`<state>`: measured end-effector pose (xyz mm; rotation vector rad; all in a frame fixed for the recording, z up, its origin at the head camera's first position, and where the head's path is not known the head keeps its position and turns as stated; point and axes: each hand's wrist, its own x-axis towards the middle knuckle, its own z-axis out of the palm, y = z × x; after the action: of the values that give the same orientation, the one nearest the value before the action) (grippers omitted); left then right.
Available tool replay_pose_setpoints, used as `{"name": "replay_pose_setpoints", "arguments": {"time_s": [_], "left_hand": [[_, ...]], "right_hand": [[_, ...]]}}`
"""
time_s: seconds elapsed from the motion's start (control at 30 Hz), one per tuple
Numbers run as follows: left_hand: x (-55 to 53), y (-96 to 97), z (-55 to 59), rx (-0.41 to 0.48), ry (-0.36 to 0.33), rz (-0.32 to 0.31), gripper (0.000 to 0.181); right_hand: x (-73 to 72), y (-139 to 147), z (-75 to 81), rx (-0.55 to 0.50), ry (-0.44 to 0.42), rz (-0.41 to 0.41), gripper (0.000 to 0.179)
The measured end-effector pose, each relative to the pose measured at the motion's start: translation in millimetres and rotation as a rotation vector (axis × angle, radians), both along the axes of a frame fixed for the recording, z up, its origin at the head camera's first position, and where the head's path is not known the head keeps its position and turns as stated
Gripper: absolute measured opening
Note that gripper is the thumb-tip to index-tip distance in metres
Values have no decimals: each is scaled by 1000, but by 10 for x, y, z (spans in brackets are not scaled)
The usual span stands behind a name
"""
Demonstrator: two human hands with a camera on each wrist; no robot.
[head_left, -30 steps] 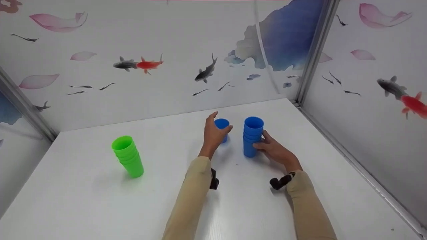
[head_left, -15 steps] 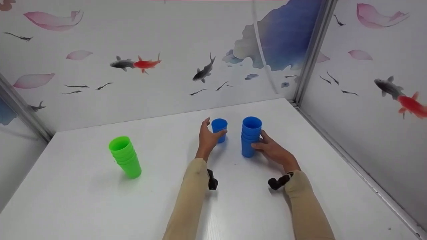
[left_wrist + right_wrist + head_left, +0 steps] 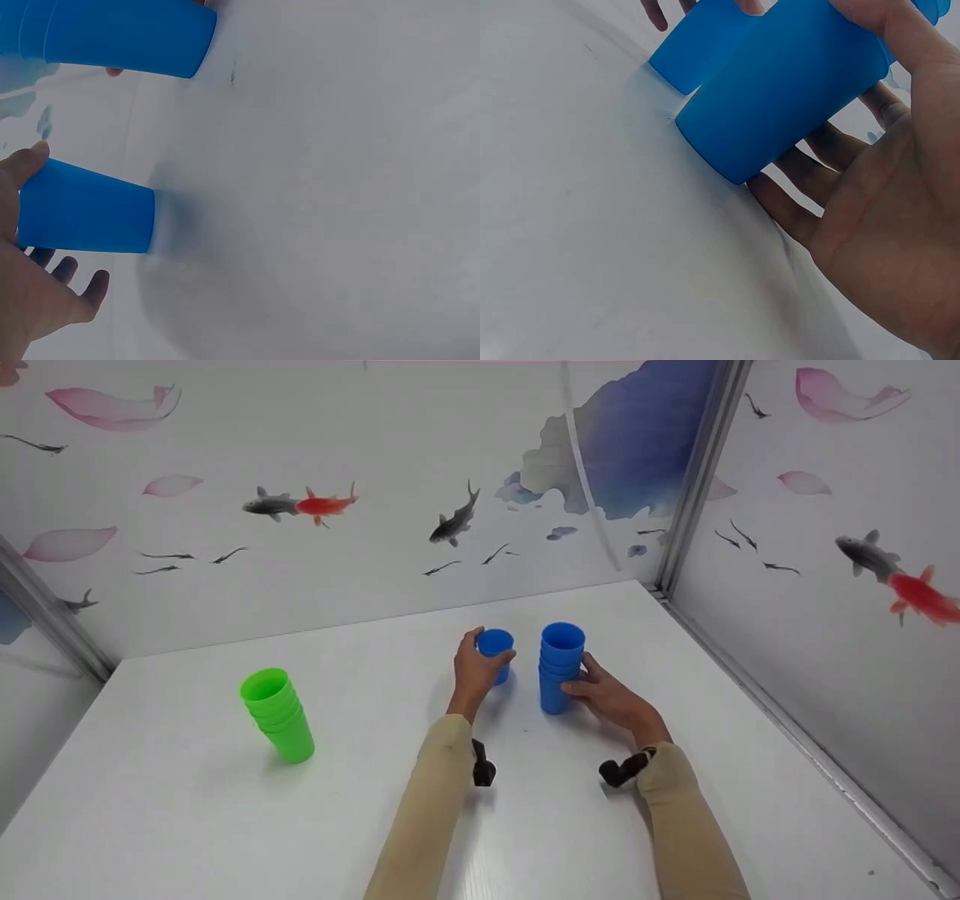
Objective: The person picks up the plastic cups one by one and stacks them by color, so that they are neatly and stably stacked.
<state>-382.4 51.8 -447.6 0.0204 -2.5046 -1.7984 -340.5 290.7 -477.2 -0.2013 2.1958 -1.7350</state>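
A single blue cup (image 3: pixel 496 643) stands upright toward the back of the table. My left hand (image 3: pixel 474 671) pinches it near the rim, thumb (image 3: pixel 31 159) on one side and a forefinger on the other. In the left wrist view the lower fingers are spread away from its wall. To its right, my right hand (image 3: pixel 615 697) grips an upright stack of nested blue cups (image 3: pixel 555 694). The right thumb lies across the near side of the stack, while the other fingers (image 3: pixel 810 176) reach around behind it in the right wrist view.
A stack of nested green cups (image 3: pixel 289 727) leans slightly at the left of the white table (image 3: pixel 360 817). Panels printed with fish and petals (image 3: pixel 375 435) border the table at the back and sides. Both wrists carry a small black camera (image 3: pixel 484 769).
My left forefinger and thumb have come in from spread apart to the single blue cup's rim. The right hand has kept its grip on the blue stack. The head view has shifted slightly.
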Motion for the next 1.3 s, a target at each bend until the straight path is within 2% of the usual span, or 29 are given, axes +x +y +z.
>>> {"name": "replay_pose_setpoints", "arguments": {"time_s": [0.23,0.47,0.7,0.9,1.07,1.3], "left_hand": [[40,46,32,-8,-30,11,74],[98,26,110,-31,-19,-20,74],[152,-25,174,-9,0,-64,73],[203,-71,274,-1,19,-82,74],[248,-120,358,-37,14,-97,74],[305,-195,566,-49,40,-125,75]], "right_hand": [[-16,13,-5,47,5,-10,114],[-19,41,6,73,-4,-27,114],[-16,25,-6,1,-9,2,113],[-8,18,18,-26,-6,10,113],[-14,30,8,-11,-3,19,113],[-29,17,-7,9,-2,8,114]]}}
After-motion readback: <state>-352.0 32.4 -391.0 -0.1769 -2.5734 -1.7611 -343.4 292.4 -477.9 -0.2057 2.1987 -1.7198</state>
